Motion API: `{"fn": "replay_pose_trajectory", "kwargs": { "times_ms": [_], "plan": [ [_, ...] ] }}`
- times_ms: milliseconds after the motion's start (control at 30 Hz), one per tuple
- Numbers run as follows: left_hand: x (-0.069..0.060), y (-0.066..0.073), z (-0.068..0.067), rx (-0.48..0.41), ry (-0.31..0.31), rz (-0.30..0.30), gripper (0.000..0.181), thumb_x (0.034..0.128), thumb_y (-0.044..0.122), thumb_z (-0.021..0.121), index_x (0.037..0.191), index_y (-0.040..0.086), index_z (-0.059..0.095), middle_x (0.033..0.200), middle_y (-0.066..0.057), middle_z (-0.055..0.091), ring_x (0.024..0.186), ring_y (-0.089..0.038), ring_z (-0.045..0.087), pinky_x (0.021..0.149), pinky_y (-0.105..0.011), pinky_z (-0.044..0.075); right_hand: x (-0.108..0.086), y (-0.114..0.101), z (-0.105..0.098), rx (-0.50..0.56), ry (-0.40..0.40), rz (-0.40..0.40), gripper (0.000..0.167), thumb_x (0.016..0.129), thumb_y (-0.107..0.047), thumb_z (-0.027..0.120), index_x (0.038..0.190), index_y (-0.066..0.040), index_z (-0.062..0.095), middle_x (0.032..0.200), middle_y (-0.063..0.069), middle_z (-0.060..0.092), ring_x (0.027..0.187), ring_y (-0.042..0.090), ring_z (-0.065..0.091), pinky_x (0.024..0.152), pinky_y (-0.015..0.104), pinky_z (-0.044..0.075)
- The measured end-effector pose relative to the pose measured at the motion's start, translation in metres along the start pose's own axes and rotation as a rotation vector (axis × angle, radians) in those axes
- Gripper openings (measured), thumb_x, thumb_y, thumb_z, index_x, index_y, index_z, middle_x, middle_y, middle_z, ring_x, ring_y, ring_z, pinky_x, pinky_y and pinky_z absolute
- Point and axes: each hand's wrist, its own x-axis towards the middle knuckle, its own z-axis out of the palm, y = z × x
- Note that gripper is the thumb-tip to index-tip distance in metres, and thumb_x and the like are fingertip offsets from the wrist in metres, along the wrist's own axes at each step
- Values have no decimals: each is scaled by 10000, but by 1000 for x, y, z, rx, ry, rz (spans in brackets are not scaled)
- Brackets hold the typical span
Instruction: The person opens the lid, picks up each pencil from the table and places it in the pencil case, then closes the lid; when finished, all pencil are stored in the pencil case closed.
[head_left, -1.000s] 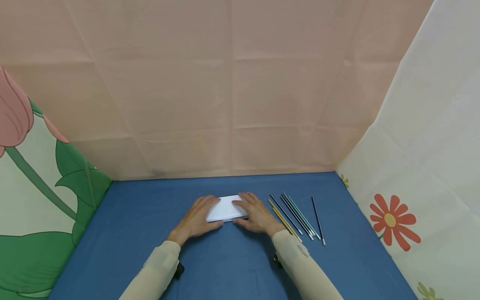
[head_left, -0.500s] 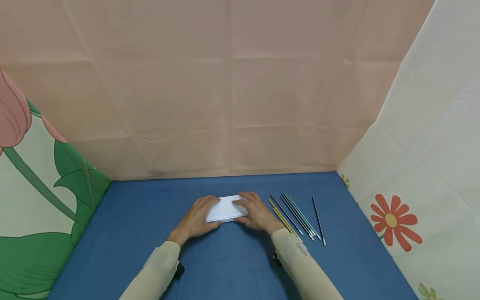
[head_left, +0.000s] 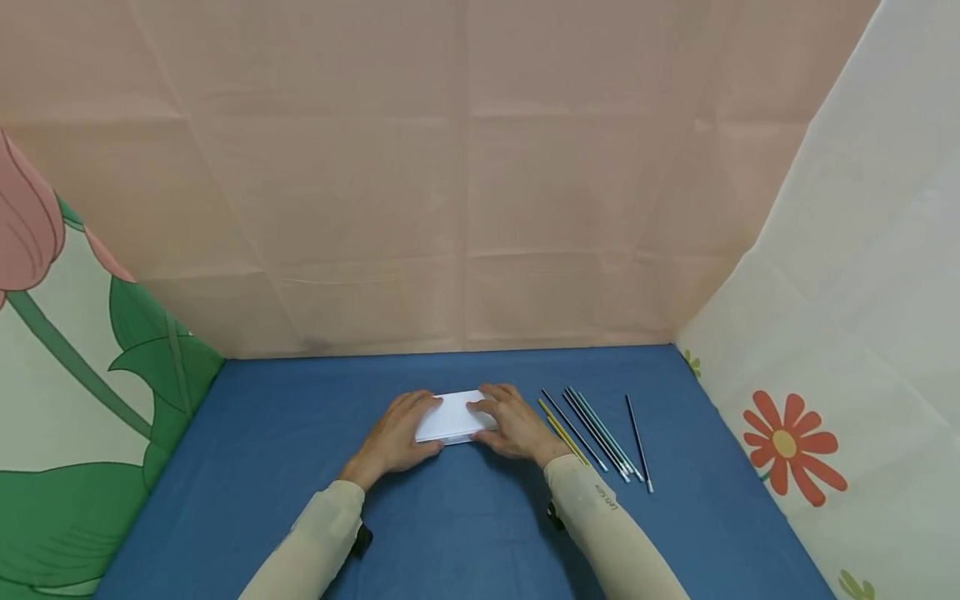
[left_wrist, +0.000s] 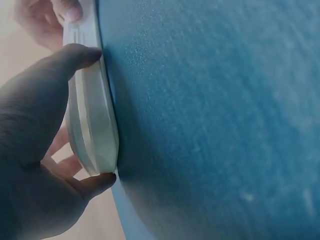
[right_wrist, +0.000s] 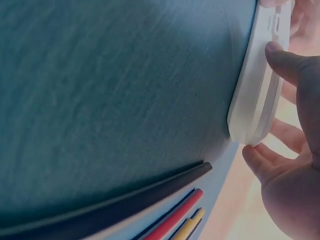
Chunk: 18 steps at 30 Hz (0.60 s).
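Note:
A flat white plastic case with a lid (head_left: 452, 418) lies on the blue cloth between my two hands. My left hand (head_left: 395, 435) grips its left end, thumb along the front side and fingers round the end and back. At the right end, my right hand (head_left: 516, 427) holds it in the same way. The left wrist view shows the seam between lid and base on the case (left_wrist: 100, 120), with a thumb and a fingertip touching it. A small latch-like detail is on the front of the case (right_wrist: 250, 90) in the right wrist view.
Several thin pencil-like sticks (head_left: 596, 433), yellow, dark and green, lie right of the case. One dark stick (head_left: 638, 442) lies apart, farther right. The blue-covered table (head_left: 300, 392) meets a beige cloth backdrop (head_left: 450, 208). Patterned cloths hang on both sides.
My right thumb has shifted up slightly against the front of the case. The left hand and the case stay in nearly the same place.

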Motion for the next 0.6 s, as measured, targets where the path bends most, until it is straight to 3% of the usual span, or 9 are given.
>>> {"fn": "replay_pose_trajectory", "kwargs": {
  "times_ms": [200,400,600],
  "plan": [
    [0,-5,-3,-54,-4,19,731,960,283,912,1599,96,610,1666,-196,588,1575,-503,492,1301,-708,417,0,0,-3,47,-17,19,546,1045,-336,827,1534,-124,708,1700,211,563,1583,497,499,1288,675,468],
    [-6,-12,-7,-109,-24,-2,760,958,219,925,1622,74,583,1726,-224,523,1608,-539,429,1313,-742,366,-1,-1,-7,90,-47,39,542,1075,-338,789,1564,-132,681,1735,214,526,1633,506,453,1319,694,424],
    [-15,-18,-11,-119,42,13,805,903,135,968,1604,36,583,1676,-238,546,1533,-498,528,1262,-718,449,-4,1,-11,172,-41,51,517,1105,-291,733,1577,-92,661,1730,242,527,1654,527,427,1339,696,392]
  ]
}}
